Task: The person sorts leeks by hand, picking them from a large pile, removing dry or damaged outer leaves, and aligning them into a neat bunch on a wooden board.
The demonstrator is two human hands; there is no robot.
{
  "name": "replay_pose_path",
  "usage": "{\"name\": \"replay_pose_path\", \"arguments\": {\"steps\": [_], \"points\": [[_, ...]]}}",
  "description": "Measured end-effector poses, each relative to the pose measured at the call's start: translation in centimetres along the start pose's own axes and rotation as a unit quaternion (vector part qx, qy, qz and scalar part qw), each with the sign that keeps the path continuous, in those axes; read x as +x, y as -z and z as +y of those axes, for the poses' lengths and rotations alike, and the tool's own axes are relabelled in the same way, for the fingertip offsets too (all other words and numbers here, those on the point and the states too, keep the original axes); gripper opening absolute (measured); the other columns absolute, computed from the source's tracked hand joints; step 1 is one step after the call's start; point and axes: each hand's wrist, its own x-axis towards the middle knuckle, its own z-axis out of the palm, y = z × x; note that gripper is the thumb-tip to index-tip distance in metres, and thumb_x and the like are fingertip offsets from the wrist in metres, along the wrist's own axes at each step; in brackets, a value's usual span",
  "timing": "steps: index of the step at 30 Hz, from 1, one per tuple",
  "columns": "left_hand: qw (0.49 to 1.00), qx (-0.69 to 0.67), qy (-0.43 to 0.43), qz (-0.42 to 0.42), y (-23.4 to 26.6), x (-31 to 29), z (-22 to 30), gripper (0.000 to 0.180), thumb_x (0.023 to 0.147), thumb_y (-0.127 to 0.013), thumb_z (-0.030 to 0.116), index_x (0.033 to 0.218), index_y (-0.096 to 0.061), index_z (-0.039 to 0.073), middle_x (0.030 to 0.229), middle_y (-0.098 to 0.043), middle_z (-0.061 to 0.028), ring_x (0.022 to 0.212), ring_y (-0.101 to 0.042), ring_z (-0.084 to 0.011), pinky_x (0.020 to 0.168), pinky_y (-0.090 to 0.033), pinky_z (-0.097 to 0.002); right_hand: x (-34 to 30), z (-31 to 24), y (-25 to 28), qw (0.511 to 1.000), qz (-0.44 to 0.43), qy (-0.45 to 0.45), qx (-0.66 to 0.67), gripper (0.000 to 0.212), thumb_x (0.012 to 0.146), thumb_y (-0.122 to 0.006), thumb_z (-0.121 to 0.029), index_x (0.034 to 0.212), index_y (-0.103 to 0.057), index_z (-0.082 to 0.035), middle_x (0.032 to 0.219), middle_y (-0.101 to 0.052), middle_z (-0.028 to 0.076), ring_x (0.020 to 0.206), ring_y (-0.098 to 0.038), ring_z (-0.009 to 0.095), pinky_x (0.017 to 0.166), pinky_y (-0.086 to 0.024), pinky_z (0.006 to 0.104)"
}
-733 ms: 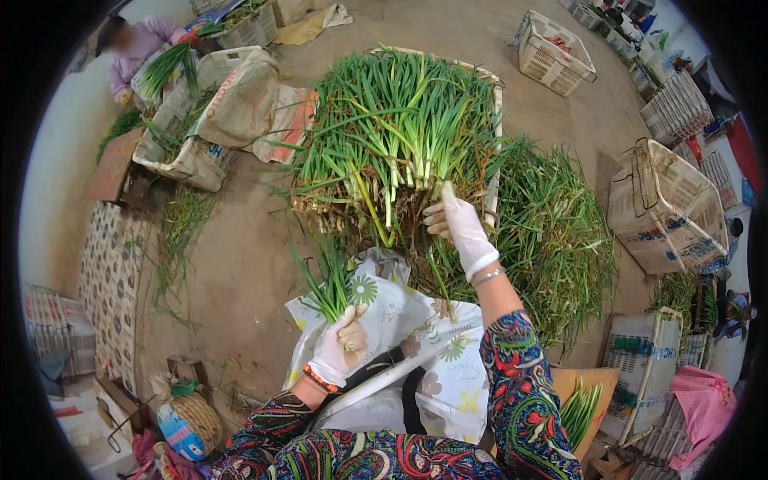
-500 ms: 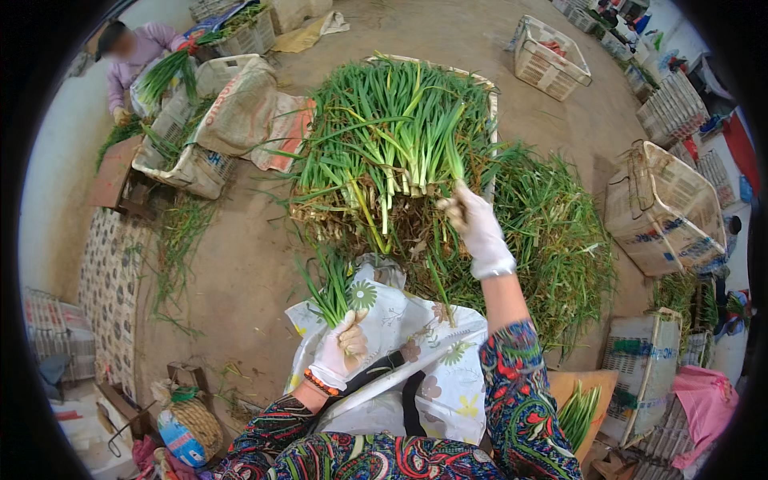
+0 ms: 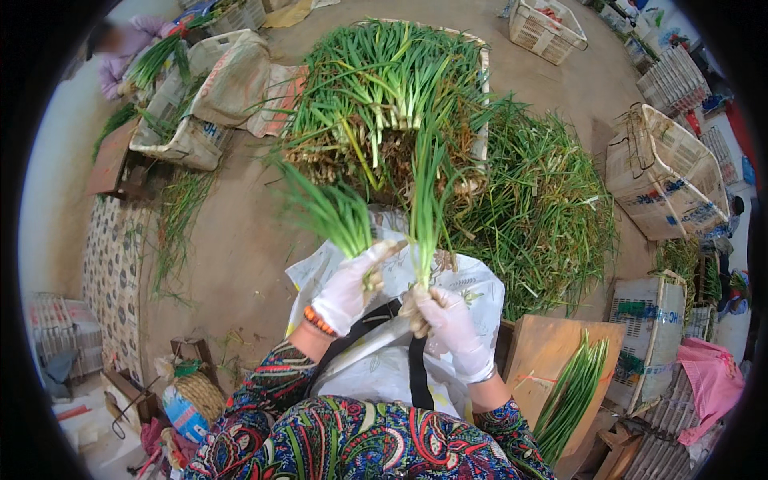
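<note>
White-gloved, my left hand (image 3: 352, 286) is closed round a bunch of green onions (image 3: 340, 218), whose leaves point up and away, slightly blurred. Close beside it my right hand (image 3: 452, 330) pinches a few more green onions (image 3: 428, 212) low on their pale stems, near the root end. Both hands are over a white flowered apron (image 3: 478, 292) on my lap. Beyond them a large crate (image 3: 485, 84) is heaped with green onions (image 3: 392, 68), their brown, soil-covered roots facing me.
Loose leaves (image 3: 536, 216) form a heap right of the crate. A wooden board (image 3: 532, 340) at lower right bears trimmed green onions (image 3: 572, 392). Crates (image 3: 668, 184) stand at right. A twine roll (image 3: 198, 392) lies lower left. At far left a person (image 3: 132, 52) works beside another crate (image 3: 172, 144).
My right hand has drawn back from the crate to my lap with some green onions. My left hand has shifted up and right with its bunch. The view has tilted slightly down.
</note>
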Motion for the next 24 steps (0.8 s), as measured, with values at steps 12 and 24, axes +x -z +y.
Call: {"name": "replay_pose_path", "arguments": {"steps": [12,24], "points": [[0.998,0.061,0.003,-0.01,-1.6,-1.0,-1.0,0.017,0.086,-0.057,0.01,0.097,-0.062,-0.002,0.082,-0.064,-0.0037,0.05,-0.041,-0.003,0.045,-0.031,-0.0172,-0.3,1.7,-2.4,0.97,0.118,0.191,-0.089,0.028,0.089,-0.056,-0.028,0.085,-0.06,0.0,0.071,-0.062,0.002,0.059,-0.054,0.013,0.06,-0.045,0.0305],[0.998,-0.016,-0.05,-0.019,-0.4,0.7,-1.1,0.018,0.085,-0.056,0.004,0.101,-0.06,-0.002,0.092,-0.064,-0.0102,0.069,-0.058,-0.0112,0.055,-0.042,-0.0212,0.3,1.8,-1.4,0.975,0.095,0.164,0.112,0.019,0.092,-0.052,-0.019,0.091,-0.06,-0.001,0.075,-0.06,0.001,0.062,-0.055,0.006,0.058,-0.046,0.0208]]}}
